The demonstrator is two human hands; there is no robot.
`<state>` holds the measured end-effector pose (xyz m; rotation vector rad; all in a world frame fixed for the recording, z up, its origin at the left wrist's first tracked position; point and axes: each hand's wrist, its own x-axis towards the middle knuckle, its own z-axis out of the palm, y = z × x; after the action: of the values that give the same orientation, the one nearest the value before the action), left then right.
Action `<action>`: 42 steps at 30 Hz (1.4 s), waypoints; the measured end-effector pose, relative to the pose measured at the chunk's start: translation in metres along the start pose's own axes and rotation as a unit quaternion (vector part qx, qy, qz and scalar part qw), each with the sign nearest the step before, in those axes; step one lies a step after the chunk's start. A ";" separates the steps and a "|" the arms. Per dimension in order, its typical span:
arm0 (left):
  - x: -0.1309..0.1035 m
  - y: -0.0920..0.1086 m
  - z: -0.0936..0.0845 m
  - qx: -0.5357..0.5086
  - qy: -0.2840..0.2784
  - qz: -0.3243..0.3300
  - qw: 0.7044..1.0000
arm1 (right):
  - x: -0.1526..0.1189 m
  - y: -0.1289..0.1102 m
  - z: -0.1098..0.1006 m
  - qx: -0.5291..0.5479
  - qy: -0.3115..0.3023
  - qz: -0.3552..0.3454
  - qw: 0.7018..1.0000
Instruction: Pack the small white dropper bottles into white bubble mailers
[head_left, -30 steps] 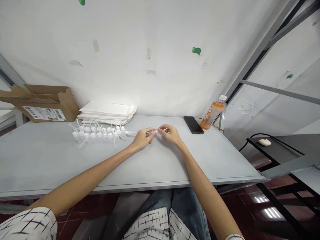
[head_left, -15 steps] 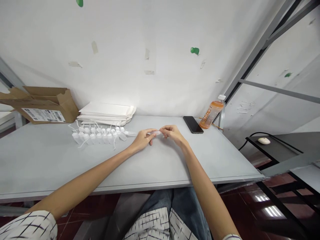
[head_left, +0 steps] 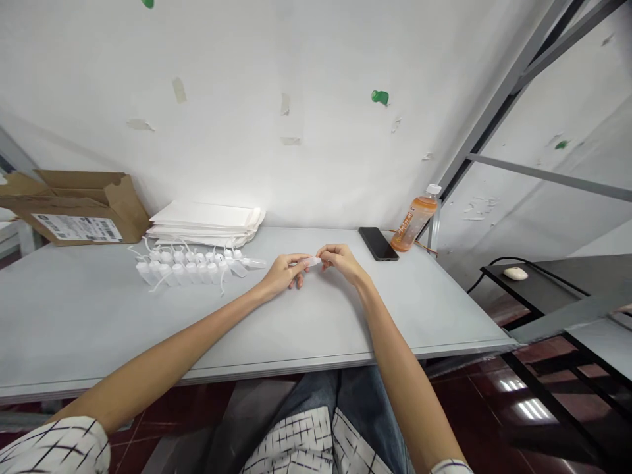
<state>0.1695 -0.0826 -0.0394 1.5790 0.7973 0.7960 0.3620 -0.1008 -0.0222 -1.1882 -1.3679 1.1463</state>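
Near the middle of the grey table (head_left: 316, 329), my left hand (head_left: 285, 273) pinches a small whitish translucent piece (head_left: 312, 261) between thumb and fingers. My right hand (head_left: 340, 260) has its fingertips closed on the right end of the same piece. To the left of my hands stand rows of small white plastic bottles (head_left: 178, 273) with thin white strips sticking out. A clear piece (head_left: 255, 263) lies at the right end of those rows. The fine detail of the held piece is too small to tell.
Behind the bottles lies a stack of white envelopes (head_left: 207, 217). An open cardboard box (head_left: 79, 210) is at the back left. A black phone (head_left: 378, 243) and an orange drink bottle (head_left: 416, 220) are at the back right. A white wall rises behind the table.
The view has shifted slightly. Both hands remain together on the small piece, which shows a bit more between them. The fingers have moved only slightly.
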 end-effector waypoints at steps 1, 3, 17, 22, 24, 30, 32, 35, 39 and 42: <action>0.000 0.001 0.001 -0.006 -0.001 -0.002 1.000 | 0.000 0.000 -0.001 -0.003 0.001 -0.001 1.000; 0.000 0.002 0.001 -0.013 -0.003 -0.001 1.000 | 0.001 0.000 -0.002 -0.012 0.003 -0.006 1.000; 0.004 0.002 -0.002 -0.002 0.014 -0.045 0.999 | 0.015 0.017 0.000 -0.197 0.065 -0.066 0.976; 0.006 0.003 -0.002 -0.017 0.014 -0.052 0.998 | 0.016 0.015 0.002 -0.240 0.107 -0.114 0.958; 0.006 0.003 -0.004 -0.033 0.014 -0.058 0.998 | 0.015 0.014 0.003 -0.236 0.110 -0.117 0.958; 0.004 0.002 -0.007 -0.089 0.038 -0.067 0.993 | 0.003 0.014 0.006 -0.212 0.046 -0.066 0.974; 0.004 0.002 -0.007 -0.092 0.039 -0.064 0.993 | 0.000 0.012 0.008 -0.211 0.045 -0.067 0.974; 0.003 0.002 -0.004 -0.080 0.038 -0.050 0.995 | -0.003 0.007 0.014 -0.222 0.050 -0.076 0.971; 0.002 0.001 -0.003 -0.074 0.038 -0.037 0.996 | -0.005 0.004 0.019 -0.248 0.052 -0.094 0.963; 0.003 -0.001 -0.004 -0.072 0.034 -0.036 0.996 | -0.006 0.004 0.021 -0.276 0.052 -0.108 0.954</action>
<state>0.1682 -0.0780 -0.0392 1.3939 0.8226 0.8398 0.3423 -0.1072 -0.0287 -1.4145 -1.7483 0.5468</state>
